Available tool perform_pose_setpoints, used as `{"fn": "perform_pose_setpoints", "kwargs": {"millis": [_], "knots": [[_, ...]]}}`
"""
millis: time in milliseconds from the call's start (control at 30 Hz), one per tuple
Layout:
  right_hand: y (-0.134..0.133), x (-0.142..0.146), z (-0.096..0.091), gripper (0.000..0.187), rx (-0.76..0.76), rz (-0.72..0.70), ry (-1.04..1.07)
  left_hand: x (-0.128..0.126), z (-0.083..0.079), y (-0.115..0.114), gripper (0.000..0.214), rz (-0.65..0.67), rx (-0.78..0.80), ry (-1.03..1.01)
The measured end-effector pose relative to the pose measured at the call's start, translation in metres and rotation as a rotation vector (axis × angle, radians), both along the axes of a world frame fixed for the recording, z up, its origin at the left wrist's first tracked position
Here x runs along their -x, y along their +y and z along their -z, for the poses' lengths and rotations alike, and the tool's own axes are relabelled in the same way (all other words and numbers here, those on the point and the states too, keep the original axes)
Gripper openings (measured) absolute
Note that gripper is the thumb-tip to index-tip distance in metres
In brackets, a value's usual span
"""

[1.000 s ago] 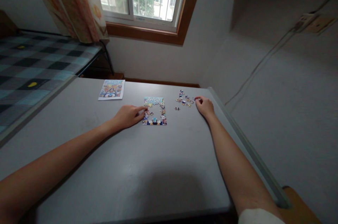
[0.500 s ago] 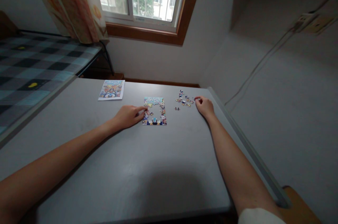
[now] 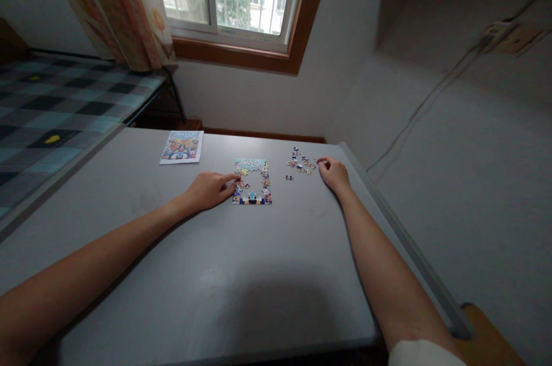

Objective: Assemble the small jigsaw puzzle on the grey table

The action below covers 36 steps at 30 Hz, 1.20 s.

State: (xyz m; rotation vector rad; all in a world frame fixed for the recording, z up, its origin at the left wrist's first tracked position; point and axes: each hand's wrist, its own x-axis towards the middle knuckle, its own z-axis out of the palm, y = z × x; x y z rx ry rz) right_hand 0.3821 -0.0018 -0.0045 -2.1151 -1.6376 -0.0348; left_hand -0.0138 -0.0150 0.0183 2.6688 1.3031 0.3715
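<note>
A partly assembled jigsaw puzzle (image 3: 252,201) lies flat on the table, its colourful frame surrounding a gap in the middle. Inside that gap, near the left side, sits a small loose cluster. My left hand (image 3: 209,189) rests at the puzzle's left edge, index finger stretched onto the border and thumb apart from it. To the right, loose puzzle pieces (image 3: 301,168) lie in a scattered group. At their right edge is my right hand (image 3: 335,175), fingers curled and thumb and index tips close together; anything between them is too small to make out.
A printed picture sheet (image 3: 181,147) lies at the table's far left. The grey table (image 3: 207,279) has a raised rim (image 3: 414,239) along the right, beside the wall. A cable (image 3: 420,110) hangs there. Beyond the left edge stands a bed with a checked cover (image 3: 77,107).
The right hand's index finger has shifted very slightly at the edge of the loose pieces. My left hand and the puzzle look the same.
</note>
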Motion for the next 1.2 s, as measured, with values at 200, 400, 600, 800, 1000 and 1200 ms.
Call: {"fn": "perform_pose_setpoints", "kwargs": {"millis": [200,400,600,800,1000,1200], "knots": [[-0.0002,0.0005,-0.0010,0.030,0.005,0.006,0.000,0.0010,0.0028,0.0015,0.044,0.001,-0.015,0.016],[-0.0011,0.0019,-0.0027,0.029,0.018,0.015,0.002,0.0008,0.0011,0.0004,0.045,0.002,-0.022,0.018],[-0.0011,0.0015,-0.0017,0.029,0.007,0.011,-0.002,0.0011,0.0046,0.0017,0.045,0.001,-0.028,0.008],[-0.0003,0.0003,-0.0009,0.028,0.003,0.003,-0.002,0.0010,0.0038,0.0012,0.044,0.007,-0.021,0.010],[-0.0012,0.0019,-0.0023,0.029,0.011,0.011,0.003,0.0008,0.0023,0.0005,0.045,0.012,-0.031,0.003],[-0.0023,0.0038,-0.0042,0.029,0.008,0.016,0.008,0.0016,0.0038,0.0014,0.043,0.009,-0.030,-0.004]]}}
